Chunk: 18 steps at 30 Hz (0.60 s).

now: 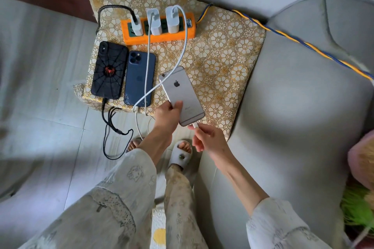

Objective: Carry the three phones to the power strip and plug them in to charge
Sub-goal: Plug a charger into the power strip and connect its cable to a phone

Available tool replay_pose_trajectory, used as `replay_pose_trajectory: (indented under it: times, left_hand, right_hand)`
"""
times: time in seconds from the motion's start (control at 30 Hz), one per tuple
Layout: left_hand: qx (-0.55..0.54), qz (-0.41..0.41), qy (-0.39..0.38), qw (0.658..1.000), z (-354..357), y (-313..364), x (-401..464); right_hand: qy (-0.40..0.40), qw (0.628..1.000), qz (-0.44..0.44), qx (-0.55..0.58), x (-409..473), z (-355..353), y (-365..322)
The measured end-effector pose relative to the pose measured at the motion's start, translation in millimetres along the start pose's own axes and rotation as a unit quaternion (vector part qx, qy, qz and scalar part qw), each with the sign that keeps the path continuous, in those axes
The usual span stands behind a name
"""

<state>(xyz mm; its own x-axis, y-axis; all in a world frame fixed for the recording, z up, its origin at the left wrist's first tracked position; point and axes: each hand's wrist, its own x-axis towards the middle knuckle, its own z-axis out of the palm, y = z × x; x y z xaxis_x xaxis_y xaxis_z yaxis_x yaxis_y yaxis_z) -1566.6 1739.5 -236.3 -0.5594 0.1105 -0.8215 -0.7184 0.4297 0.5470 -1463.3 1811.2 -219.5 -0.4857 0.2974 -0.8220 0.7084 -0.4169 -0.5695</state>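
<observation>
A person stands over a gold-patterned cushion (222, 52), the left hand (168, 115) gripping a silver phone (181, 95) by its edge while the right hand (210, 139) pinches a white connector (194, 125) at its port. A spider-case phone (109, 70) and a blue phone (139, 79) lie face down beside the orange power strip (157, 36), which holds three chargers.

We wear a loose pale cream garment (113, 204) with faint grey printed drawings, long wide sleeves (283, 226), and light open-toe slippers (182, 155).
</observation>
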Motion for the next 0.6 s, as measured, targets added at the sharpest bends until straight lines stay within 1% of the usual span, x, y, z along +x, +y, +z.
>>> replay_pose_trajectory:
  times: [0.07, 0.13, 0.2, 0.23, 0.3, 0.47, 0.6]
  left_hand:
    - [0.043, 0.023, -0.006, 0.999, 0, 1, 0]
    - [0.075, 0.037, -0.016, 0.996, -3, 4, 3]
    - [0.096, 0.038, -0.036, 0.994, -7, 8, 6]
    - [0.112, 0.036, -0.050, 0.992, -8, 10, 6]
    - [0.161, 0.045, -0.062, 0.984, -8, 11, 6]
    - [0.243, 0.118, 0.017, 0.963, -20, 8, -1]
    - [0.283, 0.142, 0.064, 0.946, -55, -11, -11]
  right_hand:
    - [-0.027, 0.999, 0.024, -0.013, 3, -3, -3]
    - [-0.034, 0.998, 0.046, 0.015, 10, -8, -7]
    - [-0.017, 0.992, 0.050, 0.113, 19, -10, -15]
    - [-0.006, 0.989, 0.043, 0.140, 24, -9, -19]
    - [0.014, 0.992, 0.033, 0.121, 33, -4, -25]
    - [0.030, 0.995, 0.027, 0.091, 52, 15, -33]
    - [0.100, 0.990, 0.057, 0.077, 68, 29, -47]
